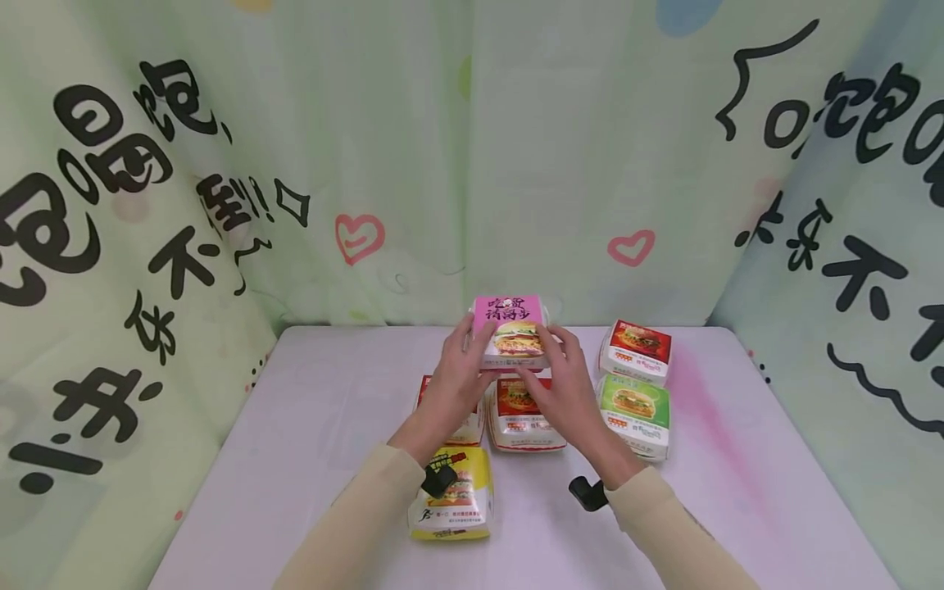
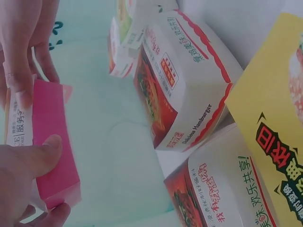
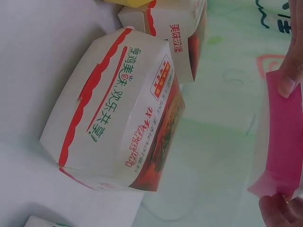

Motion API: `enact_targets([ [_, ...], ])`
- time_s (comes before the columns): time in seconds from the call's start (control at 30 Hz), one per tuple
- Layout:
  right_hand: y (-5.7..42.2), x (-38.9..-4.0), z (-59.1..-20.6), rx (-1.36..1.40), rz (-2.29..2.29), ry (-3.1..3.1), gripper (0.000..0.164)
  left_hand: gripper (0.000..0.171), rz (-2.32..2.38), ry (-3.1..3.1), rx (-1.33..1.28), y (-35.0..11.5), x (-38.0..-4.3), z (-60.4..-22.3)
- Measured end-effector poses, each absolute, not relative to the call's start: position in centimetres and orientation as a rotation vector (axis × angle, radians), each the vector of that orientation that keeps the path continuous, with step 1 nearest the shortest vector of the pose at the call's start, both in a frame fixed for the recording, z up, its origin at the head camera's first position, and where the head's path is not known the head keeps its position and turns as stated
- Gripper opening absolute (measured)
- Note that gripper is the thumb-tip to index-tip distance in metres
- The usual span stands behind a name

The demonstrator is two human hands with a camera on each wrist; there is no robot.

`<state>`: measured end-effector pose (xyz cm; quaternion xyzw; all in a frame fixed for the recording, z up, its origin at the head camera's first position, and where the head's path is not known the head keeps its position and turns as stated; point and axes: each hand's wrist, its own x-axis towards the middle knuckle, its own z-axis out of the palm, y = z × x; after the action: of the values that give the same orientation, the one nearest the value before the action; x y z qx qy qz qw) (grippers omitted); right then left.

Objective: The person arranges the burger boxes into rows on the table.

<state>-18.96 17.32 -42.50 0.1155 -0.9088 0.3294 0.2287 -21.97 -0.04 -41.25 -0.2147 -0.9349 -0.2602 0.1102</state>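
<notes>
A pink-topped burger box (image 1: 510,332), with a burger picture on its lid, is lifted over the far side of the table. My left hand (image 1: 459,373) grips its left side, and my right hand (image 1: 566,389) holds the right side. In the left wrist view a thumb presses the magenta face of the pink box (image 2: 49,123). Below it on the table sit a red-and-white burger box (image 1: 527,426) and another red-and-white box (image 1: 466,429), partly covered by my left hand. Nearer me, a yellow burger box (image 1: 451,520) is partly hidden by my left wrist camera.
To the right stand a red-topped burger box (image 1: 637,352) and, in front of it, a green-topped one (image 1: 636,410). The pale table (image 1: 324,442) ends at a printed curtain (image 1: 413,164) behind and on both sides.
</notes>
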Motion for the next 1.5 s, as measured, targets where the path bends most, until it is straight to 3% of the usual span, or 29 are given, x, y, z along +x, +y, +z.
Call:
enact_targets([
  [0.37, 17.8, -17.1, -42.6, 0.285, 0.743, -2.566, 0.083, 0.083, -0.501, -2.642, -0.746, 0.0, -20.4, -41.5],
  [1.13, 19.7, -11.8, -42.4, 0.294, 0.434, -2.596, 0.104, 0.083, -0.44, -2.614, -0.906, 0.2, -15.4, -41.8],
  [1.5, 20.7, -9.4, -43.1, 0.435, 0.285, -2.68, 0.085, 0.084, -0.213, -2.531, -1.073, 0.5, -13.7, -42.9],
])
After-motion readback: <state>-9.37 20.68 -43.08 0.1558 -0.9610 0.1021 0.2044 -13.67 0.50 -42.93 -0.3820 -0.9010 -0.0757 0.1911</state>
